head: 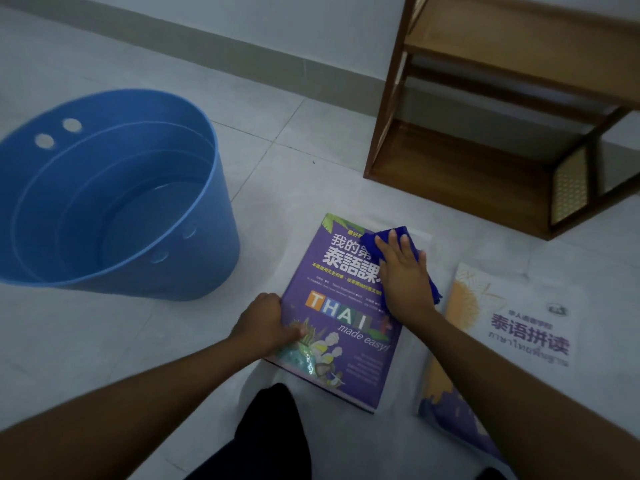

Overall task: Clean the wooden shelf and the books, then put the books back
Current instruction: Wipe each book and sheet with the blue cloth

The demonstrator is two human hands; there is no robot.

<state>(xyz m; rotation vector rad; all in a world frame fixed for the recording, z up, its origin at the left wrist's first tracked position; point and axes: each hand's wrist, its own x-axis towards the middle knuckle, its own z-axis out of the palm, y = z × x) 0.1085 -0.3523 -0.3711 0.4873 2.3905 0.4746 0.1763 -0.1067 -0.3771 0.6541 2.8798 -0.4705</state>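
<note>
A purple book with "THAI made easy!" on its cover lies flat on the tiled floor. My right hand presses a blue cloth flat against the upper right of the cover, fingers straight. At the book's left edge my left hand holds it, thumb on the cover and fingers curled round the edge. A second, white and orange book lies on the floor to the right, partly under my right forearm. The wooden shelf stands at the upper right with bare boards.
A blue plastic bucket holding a little water stands on the floor at the left. The wall and skirting run along the back. My dark-clothed knee shows at the bottom centre.
</note>
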